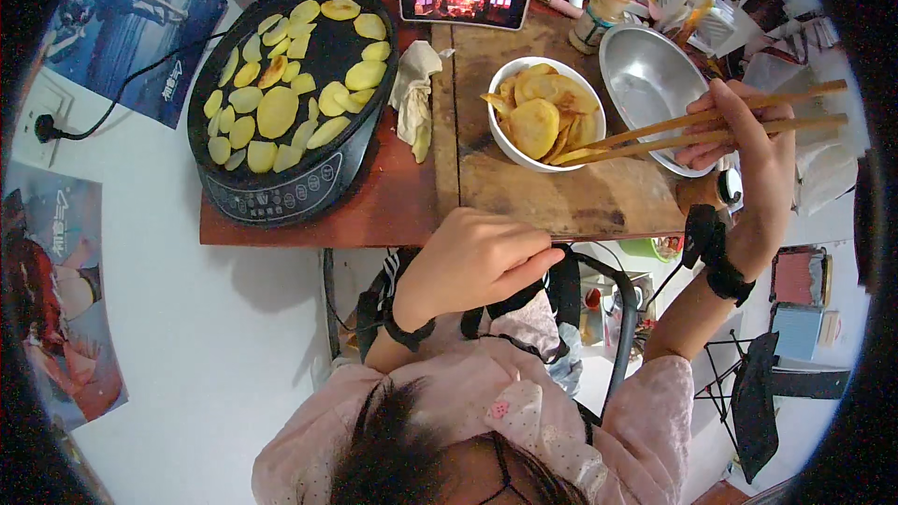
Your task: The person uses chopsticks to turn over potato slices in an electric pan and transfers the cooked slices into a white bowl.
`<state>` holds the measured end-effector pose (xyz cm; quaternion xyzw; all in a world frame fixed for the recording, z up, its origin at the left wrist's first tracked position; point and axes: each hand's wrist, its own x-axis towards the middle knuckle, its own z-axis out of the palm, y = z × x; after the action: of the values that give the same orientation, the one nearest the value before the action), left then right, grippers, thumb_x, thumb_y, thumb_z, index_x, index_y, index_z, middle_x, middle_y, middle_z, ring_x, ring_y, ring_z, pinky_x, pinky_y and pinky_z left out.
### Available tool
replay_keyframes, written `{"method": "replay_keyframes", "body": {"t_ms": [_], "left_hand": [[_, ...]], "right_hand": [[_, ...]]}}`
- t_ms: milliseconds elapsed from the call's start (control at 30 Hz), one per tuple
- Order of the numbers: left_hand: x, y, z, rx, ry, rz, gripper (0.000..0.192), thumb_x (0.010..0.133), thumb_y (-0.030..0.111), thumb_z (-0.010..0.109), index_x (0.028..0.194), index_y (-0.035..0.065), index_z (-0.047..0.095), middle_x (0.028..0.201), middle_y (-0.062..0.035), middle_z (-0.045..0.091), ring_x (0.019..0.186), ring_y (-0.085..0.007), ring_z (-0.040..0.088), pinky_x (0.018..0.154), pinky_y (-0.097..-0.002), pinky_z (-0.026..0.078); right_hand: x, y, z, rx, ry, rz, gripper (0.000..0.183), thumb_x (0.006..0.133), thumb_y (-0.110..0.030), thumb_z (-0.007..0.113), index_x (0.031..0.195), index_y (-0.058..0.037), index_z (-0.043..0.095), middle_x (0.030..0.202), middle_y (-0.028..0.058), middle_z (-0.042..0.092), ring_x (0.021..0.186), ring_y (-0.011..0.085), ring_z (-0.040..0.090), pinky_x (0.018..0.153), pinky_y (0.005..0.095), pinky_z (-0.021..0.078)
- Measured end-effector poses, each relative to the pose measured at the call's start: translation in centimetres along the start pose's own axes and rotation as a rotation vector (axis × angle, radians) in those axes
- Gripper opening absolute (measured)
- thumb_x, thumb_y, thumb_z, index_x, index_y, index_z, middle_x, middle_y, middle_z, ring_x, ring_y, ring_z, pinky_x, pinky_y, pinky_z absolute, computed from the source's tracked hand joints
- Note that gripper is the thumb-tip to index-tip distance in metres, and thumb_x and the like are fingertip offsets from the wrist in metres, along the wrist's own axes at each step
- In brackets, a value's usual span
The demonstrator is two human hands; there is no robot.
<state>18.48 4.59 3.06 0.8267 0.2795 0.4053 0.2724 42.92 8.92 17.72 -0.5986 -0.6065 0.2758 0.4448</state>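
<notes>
My right hand [747, 133] grips a pair of wooden chopsticks [673, 130], whose tips reach into a white bowl [497, 137] among browned potato slices [534, 128]. The bowl stands on a wooden cutting board [484, 193]. My left hand [477, 263] rests near the table's front edge with its fingers curled, and no object shows in it. At the left, many yellow potato slices [277, 112] lie spread in a round black electric griddle [337, 49]; one near the middle is browned. An oval metal bowl [649, 77] is right of the white bowl, partly behind the chopsticks and right hand.
A crumpled cloth [415, 88] lies between griddle and board. Behind the board a phone [464, 0] leans upright. A glass jar [596, 17], bottles and tubes crowd the back right, and another jar [701, 189] is near my right wrist. The griddle's lid stands raised; a black cord [126, 84] runs to a wall socket.
</notes>
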Motion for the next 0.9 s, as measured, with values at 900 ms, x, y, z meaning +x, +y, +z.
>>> {"method": "replay_keyframes", "body": {"t_ms": [900], "left_hand": [[0.2,-0.8,1.0,0.009,-0.024,0.006,0.018,0.086,0.019,0.072,0.076,0.0063,0.064,0.061,-0.0100,0.056,0.054,-0.0294,0.059,0.050,-0.0415,0.044]], "right_hand": [[0.4,3.2,-3.9,0.050,0.046,-0.008,0.035,0.097,-0.032,0.060,0.094,0.0028,0.068,0.075,0.0135,0.070,0.054,0.0202,0.068,0.046,0.0234,0.0505]]}}
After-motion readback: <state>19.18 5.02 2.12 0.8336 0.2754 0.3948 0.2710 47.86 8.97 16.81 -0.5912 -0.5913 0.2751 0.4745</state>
